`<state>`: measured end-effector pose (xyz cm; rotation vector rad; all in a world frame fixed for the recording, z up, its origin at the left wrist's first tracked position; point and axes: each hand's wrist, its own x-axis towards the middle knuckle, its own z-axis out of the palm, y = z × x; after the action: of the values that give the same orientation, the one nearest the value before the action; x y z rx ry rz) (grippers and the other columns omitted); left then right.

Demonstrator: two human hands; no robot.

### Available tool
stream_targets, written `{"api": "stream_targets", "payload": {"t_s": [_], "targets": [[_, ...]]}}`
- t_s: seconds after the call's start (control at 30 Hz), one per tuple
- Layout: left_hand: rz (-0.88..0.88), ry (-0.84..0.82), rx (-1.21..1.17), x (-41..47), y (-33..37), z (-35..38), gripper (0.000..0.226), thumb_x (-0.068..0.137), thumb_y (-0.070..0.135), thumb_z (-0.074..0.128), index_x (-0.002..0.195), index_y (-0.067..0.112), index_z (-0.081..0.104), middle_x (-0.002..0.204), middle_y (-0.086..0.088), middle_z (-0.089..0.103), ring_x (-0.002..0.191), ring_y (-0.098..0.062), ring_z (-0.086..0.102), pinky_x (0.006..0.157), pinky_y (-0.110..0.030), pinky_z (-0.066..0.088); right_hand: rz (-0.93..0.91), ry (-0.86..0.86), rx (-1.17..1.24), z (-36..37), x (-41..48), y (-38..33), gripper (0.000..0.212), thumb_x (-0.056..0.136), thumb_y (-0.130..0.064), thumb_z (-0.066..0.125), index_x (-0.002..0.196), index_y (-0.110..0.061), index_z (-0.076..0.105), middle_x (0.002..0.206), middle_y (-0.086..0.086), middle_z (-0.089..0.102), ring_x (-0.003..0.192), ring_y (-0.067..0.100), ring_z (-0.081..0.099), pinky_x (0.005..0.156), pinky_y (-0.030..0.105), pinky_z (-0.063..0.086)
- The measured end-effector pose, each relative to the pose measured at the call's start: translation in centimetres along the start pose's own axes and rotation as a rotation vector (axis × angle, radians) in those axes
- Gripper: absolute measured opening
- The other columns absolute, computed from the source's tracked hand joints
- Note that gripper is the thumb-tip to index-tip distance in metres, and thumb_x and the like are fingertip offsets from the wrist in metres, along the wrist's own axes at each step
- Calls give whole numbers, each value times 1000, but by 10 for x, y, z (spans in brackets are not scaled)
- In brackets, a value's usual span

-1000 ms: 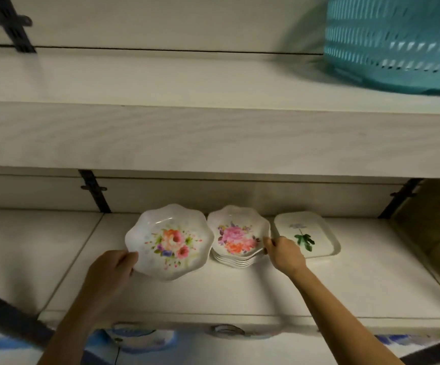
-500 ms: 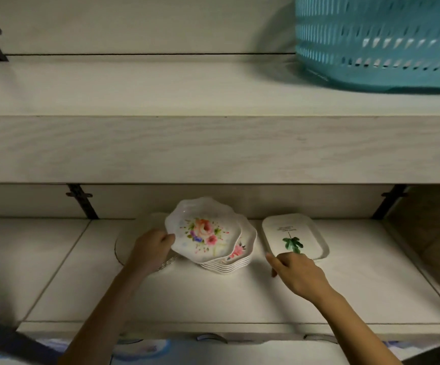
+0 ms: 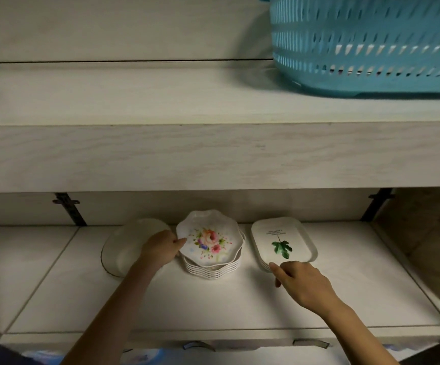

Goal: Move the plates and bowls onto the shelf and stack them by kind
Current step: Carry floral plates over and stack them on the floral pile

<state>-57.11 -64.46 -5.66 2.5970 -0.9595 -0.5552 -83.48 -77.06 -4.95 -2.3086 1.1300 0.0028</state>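
Gripping the left rim of the top floral plate (image 3: 208,239), the left hand (image 3: 161,248) has its fingers curled round the scalloped edge, thumb tip on the upper face. That plate sits tilted a bit on the floral stack (image 3: 213,268), approx centre of the lower shelf (image 3: 213,304); I count roughly 6 rims w/ the same wavy outline below it, though the exact no. is hard to tell. Stack stands toward the far part of the shelf, near the back wall.

Left of the stack, just beside it, lies a plain white oval plate (image 3: 124,246) w/ a thin dark rim line; the left hand and wrist cover its right part, so whether it touches the stack can't be told.

Right of the stack, apart from it by a narrow gap, are the rectangular leaf plates (image 3: 283,242): rounded corners, green leaf print and some small text too blurred to read. At least 2 edges show at the near left corner. The right hand (image 3: 303,283) is at that near edge, index finger stretched out and touching the near left corner, other fingers loosely bent; it holds nothing, and it's not clamped on the plate.

Upper shelf (image 3: 161,101) carries a teal slotted basket (image 3: 371,43) at far right. Black brackets (image 3: 70,209) show on the back wall, left and right. Below the lower shelf's near edge, bits of blue-patterned dishes (image 3: 139,358) peek out, mostly hidden.
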Motion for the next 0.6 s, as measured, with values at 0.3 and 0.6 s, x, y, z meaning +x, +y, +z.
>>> {"api": "stream_targets", "payload": {"t_s": [0.3, 0.6], "targets": [[111, 218, 217, -52, -12, -8, 47, 95, 42, 37, 52, 24, 30, 54, 7, 33, 54, -11, 36, 50, -23, 26, -171, -75, -69, 11, 8, -25, 42, 94, -49, 36, 87, -19, 66, 81, 1, 72, 74, 15, 69, 79, 37, 56], [54, 253, 215, -112, -80, -36, 27, 93, 43, 40, 74, 25, 48, 63, 7, 49, 62, -9, 50, 60, -20, 40, -464, -144, -184, 45, 10, -97, 33, 94, -41, 39, 92, -19, 63, 91, 0, 69, 80, 18, 63, 71, 32, 51]]}}
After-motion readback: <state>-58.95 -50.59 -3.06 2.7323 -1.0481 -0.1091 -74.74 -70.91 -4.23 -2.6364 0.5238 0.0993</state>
